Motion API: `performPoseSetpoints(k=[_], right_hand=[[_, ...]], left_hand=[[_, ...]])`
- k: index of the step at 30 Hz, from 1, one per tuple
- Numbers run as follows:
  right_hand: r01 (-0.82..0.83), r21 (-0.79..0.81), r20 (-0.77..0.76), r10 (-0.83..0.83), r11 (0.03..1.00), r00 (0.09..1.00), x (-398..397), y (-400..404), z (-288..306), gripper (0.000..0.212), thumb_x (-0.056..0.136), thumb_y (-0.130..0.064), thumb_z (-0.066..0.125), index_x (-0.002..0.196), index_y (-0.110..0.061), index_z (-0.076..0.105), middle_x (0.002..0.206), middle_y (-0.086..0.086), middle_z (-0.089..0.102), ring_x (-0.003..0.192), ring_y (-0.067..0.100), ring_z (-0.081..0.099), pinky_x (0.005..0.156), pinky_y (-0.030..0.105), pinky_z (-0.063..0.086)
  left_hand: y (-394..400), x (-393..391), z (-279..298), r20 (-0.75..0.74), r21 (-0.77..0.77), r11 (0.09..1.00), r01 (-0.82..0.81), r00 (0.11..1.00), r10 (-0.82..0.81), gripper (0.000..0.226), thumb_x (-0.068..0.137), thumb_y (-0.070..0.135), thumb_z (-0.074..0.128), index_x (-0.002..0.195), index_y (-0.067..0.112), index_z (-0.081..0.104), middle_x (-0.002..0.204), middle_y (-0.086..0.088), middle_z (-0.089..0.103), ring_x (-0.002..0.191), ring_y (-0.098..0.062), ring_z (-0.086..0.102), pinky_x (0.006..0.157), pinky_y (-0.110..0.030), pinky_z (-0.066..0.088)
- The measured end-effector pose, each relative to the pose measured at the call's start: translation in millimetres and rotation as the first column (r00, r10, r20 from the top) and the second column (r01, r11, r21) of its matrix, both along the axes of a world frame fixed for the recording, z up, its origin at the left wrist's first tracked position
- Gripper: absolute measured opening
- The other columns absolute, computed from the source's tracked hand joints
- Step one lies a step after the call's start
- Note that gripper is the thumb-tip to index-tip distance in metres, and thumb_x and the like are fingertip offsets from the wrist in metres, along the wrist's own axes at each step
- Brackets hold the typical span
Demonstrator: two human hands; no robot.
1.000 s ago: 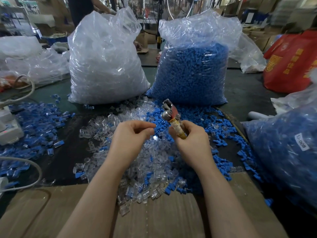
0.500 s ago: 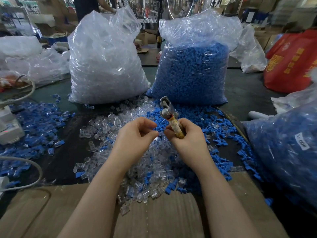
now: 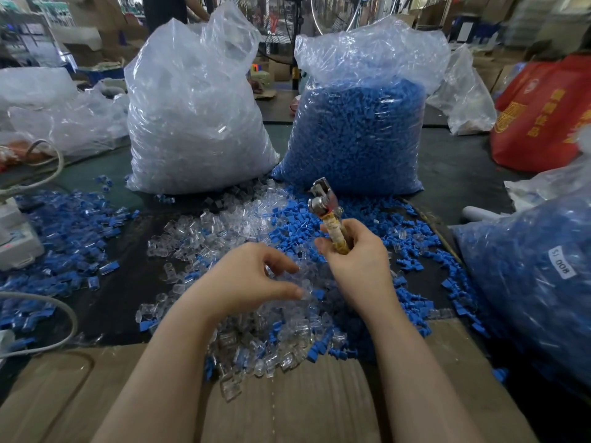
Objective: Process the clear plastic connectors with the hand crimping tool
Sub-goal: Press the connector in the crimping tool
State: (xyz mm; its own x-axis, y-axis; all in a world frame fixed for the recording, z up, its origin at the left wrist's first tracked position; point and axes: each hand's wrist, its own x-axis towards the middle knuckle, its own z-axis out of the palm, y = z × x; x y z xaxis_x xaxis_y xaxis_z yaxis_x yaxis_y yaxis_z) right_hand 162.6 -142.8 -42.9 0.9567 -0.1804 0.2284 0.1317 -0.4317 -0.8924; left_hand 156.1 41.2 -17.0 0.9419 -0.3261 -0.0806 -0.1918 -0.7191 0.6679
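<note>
A loose heap of clear plastic connectors mixed with blue caps covers the dark table in front of me. My right hand grips the tape-wrapped handle of the hand crimping tool, whose metal jaws point up and away. My left hand sits low over the clear connectors just left of the tool. Its thumb and forefinger are spread apart, and their tips touch the pile. I see nothing pinched between them.
A big bag of clear connectors and a big bag of blue caps stand at the back. Another blue-filled bag lies at the right. Cardboard covers the near edge. Cables and a white device are at the left.
My left hand has dropped from beside the tool's handle down onto the pile and spread its fingers. The right hand and tool have barely shifted.
</note>
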Motion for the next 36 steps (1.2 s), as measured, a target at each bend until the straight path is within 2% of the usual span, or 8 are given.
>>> performPoseSetpoints(k=[4,8,10,15,18,21,27,36], right_hand=[[0.028,-0.031,0.003,-0.028,0.999,1.000,-1,0,1,0.017,0.086,-0.034,0.073,0.084,-0.025,0.059,0.073,-0.008,0.063,0.070,0.013,0.059,0.068,0.041,0.052],[0.006,-0.006,0.008,-0.006,1.000,1.000,-3,0,3,0.011,0.088,-0.031,0.072,0.084,-0.024,0.064,0.072,-0.009,0.065,0.069,0.012,0.060,0.071,0.042,0.054],[-0.025,0.032,0.016,0.025,0.999,1.000,-3,0,3,0.005,0.089,-0.026,0.071,0.087,-0.026,0.067,0.071,-0.012,0.065,0.066,0.005,0.058,0.067,0.035,0.052],[-0.108,0.146,0.068,0.099,0.983,0.993,-6,3,7,0.013,0.090,-0.012,0.069,0.094,-0.024,0.070,0.079,-0.010,0.069,0.065,0.000,0.059,0.061,0.012,0.046],[-0.129,0.208,0.093,0.112,0.970,0.989,-8,5,11,0.018,0.089,-0.010,0.070,0.087,-0.028,0.068,0.083,-0.008,0.071,0.077,0.005,0.065,0.068,0.009,0.049],[-0.152,0.241,0.121,0.125,0.959,0.985,-10,5,13,0.022,0.089,-0.008,0.070,0.083,-0.028,0.067,0.083,-0.008,0.071,0.079,0.006,0.066,0.070,0.012,0.051],[-0.219,0.269,0.184,0.173,0.938,0.968,-13,8,16,0.020,0.089,-0.008,0.070,0.087,-0.028,0.067,0.088,-0.010,0.070,0.079,0.000,0.065,0.072,0.011,0.050],[-0.260,0.263,0.218,0.205,0.929,0.954,-13,11,15,0.020,0.088,-0.006,0.071,0.085,-0.024,0.065,0.076,-0.014,0.068,0.073,-0.001,0.063,0.068,0.012,0.050]], left_hand=[[-4,3,-3,0.036,-0.063,0.994,-0.085,0.995,0.088,0.012,0.074,0.035,0.083,0.079,0.035,0.073,0.071,0.029,0.068,0.066,0.015,0.061,0.055,0.000,0.042],[-6,2,-5,0.023,-0.101,0.985,-0.140,0.989,0.143,0.011,0.073,0.036,0.083,0.075,0.030,0.074,0.068,0.026,0.069,0.061,0.011,0.062,0.051,-0.002,0.042],[-7,2,-7,0.039,-0.161,0.968,-0.190,0.979,0.199,0.010,0.075,0.035,0.082,0.078,0.030,0.073,0.069,0.020,0.071,0.060,0.009,0.062,0.051,-0.005,0.043],[-8,1,-3,0.039,-0.451,0.847,-0.282,0.942,0.335,0.012,0.082,0.021,0.079,0.088,0.027,0.071,0.083,0.011,0.073,0.074,-0.001,0.068,0.062,-0.013,0.053],[-15,-1,1,-0.006,-0.589,0.758,-0.279,0.940,0.341,0.016,0.080,0.010,0.079,0.090,0.020,0.072,0.086,0.004,0.076,0.082,-0.013,0.072,0.075,-0.026,0.059],[-20,-1,1,-0.012,-0.660,0.693,-0.290,0.926,0.376,0.017,0.077,0.008,0.081,0.088,0.017,0.072,0.083,0.001,0.076,0.076,-0.010,0.071,0.069,-0.021,0.057],[-23,-1,-1,0.026,-0.686,0.651,-0.325,0.883,0.469,0.021,0.072,0.011,0.086,0.085,0.022,0.075,0.079,0.002,0.075,0.076,-0.011,0.072,0.067,-0.018,0.055],[-29,-3,-3,0.169,-0.587,0.728,-0.355,0.825,0.539,0.022,0.065,0.023,0.091,0.073,0.026,0.072,0.068,0.011,0.071,0.064,-0.004,0.067,0.062,-0.019,0.055]])
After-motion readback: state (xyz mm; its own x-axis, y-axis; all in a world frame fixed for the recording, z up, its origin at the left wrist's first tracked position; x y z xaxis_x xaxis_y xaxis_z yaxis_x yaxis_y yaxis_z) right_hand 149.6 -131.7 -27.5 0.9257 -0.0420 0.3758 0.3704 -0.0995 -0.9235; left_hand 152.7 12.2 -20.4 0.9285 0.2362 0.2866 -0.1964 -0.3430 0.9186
